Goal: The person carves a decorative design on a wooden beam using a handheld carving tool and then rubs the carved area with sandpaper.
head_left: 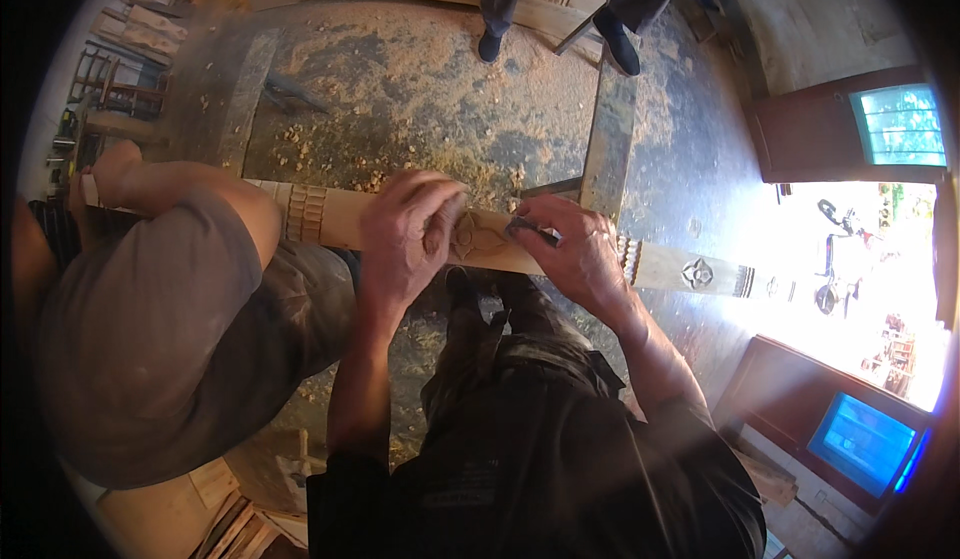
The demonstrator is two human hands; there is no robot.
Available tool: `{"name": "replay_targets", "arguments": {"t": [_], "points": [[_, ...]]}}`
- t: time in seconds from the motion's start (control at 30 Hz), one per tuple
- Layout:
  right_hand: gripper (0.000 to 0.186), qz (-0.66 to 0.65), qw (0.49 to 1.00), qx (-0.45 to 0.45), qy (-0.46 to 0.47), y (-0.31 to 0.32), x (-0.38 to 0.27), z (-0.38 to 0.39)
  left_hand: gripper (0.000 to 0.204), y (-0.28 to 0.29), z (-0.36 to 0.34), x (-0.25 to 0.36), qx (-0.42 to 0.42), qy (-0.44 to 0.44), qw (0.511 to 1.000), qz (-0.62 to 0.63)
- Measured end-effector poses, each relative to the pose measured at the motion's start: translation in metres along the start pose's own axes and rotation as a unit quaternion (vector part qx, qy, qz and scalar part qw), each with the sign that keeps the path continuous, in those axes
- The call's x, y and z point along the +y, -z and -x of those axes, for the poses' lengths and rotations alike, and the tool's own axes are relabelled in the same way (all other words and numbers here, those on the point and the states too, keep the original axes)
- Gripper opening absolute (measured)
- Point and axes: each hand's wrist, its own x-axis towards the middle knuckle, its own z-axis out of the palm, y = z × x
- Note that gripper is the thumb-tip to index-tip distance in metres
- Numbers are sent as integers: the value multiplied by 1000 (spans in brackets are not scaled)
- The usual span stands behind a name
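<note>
While bracing the carved plank [340, 217], left hand [405, 234] curled, knuckles up.

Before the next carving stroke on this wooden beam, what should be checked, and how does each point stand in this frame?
1. Left hand steadies the beam: ok, it lies flat on top beside the carved flower.
2. Right hand grips the carving tool: ok, fingers closed around it.
3. Tool tip on the flower: cannot tell, the tip is hidden among the fingers.
4. Left fingers out of the tool's path: not ok, they sit close beside the flower.
5. Beam held from shifting: ok, the raised knee presses across it.
6. Other person's shoes away from the work: ok, they are far up the floor.
</note>
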Motion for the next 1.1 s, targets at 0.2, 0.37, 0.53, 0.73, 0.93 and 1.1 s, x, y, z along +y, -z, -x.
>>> {"name": "replay_targets", "arguments": {"t": [0.2, 0.37, 0.53, 0.73, 0.93, 1.1], "points": [[20, 19, 1000, 17, 15, -6, -4, -1, 11, 5, 0, -20, 48, 32, 985, -162], [20, 24, 999, 22, 17, -8, -5, -4, 7, -1, 4, -23, 146, 34, 978, -144], [19, 37, 999, 33, 12, -12, -7, -3, 8, 1, 6, -22, 145, 38, 968, -200], [18, 35, 998, 50, 29, -22, -6, -5, 8, 0, 6, -19, 139, 55, 966, -208], [11, 56, 989, 108, 83, -32, -14, -3, 8, -2, 3, -20, 124, 39, 963, -237], [10, 90, 990, 72, 77, -26, -23, -13, 7, -3, 5, -25, 126, 38, 960, -248]]}}
